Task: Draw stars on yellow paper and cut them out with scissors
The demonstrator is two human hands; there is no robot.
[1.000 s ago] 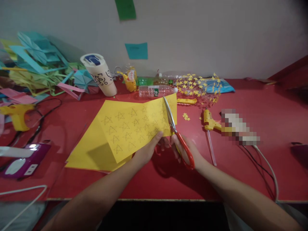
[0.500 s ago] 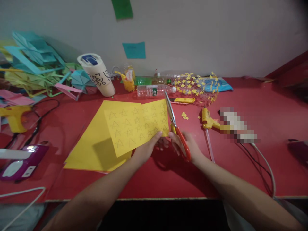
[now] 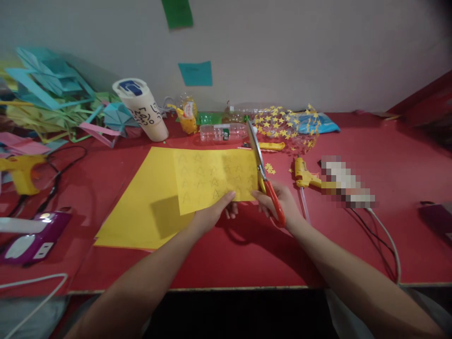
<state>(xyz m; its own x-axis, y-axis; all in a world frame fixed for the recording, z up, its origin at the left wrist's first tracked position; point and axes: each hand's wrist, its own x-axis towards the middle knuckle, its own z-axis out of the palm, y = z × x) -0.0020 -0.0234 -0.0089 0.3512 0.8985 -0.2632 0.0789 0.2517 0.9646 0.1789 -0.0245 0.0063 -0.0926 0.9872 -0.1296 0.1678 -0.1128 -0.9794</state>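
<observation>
Scissors [image 3: 262, 173] vs 1 sheet [image 3: 212, 174] of drawn stars
Left hand [image 3: 213, 207] pinches the sheet's near edge, holding it up partly over the yellow paper stack [image 3: 139, 202]; right hand [image 3: 282, 200] grips the scissors by the red handle, blades at the sheet's right edge (can't tell if they're fully closed). Imo keep it taut, left thumb clear of the blades, and turn the sheet, not the scissors, at corners.

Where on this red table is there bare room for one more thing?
Right side, between the blue packet and the purple object; also front middle, between the left hand and the front edge. Crowded: back left, with folded paper and tumbler; back middle, with bottles.
</observation>
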